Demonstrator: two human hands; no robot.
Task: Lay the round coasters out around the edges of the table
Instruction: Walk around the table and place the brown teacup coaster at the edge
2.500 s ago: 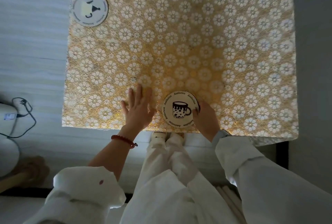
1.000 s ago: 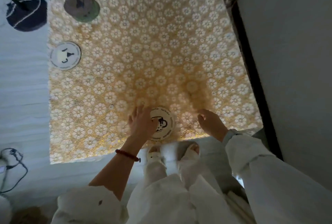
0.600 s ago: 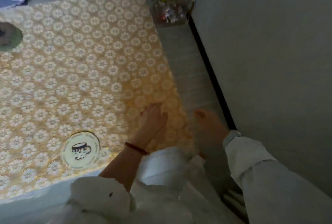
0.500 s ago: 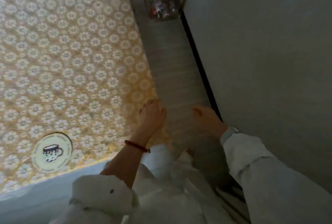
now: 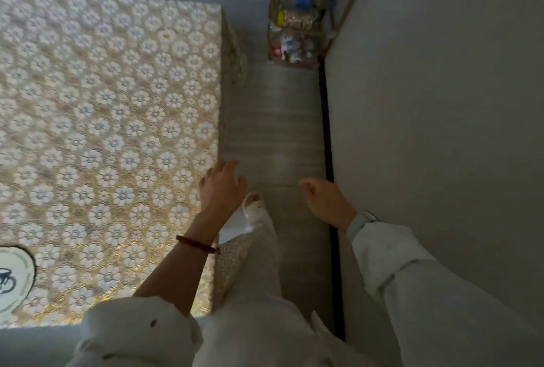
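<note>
The table (image 5: 123,119), covered with a gold cloth of white flowers, fills the left of the head view. One round white coaster (image 5: 13,279) printed with a cup lies near the table's near edge, cut off by the left border. My left hand (image 5: 222,187) hovers at the table's right edge, fingers loosely apart and holding nothing. My right hand (image 5: 325,201) hangs over the floor to the right of the table, fingers curled, with nothing visible in it. No other coaster shows.
A strip of grey floor (image 5: 273,131) runs between the table and a grey wall (image 5: 435,101) with a dark skirting. A rack of bottles and packets (image 5: 297,31) stands at its far end. My leg and white shoe (image 5: 254,207) are on this strip.
The cup coaster was set down at the near edge and both hands left it. The view has swung right along the table, so the coaster has slid to the left border.
</note>
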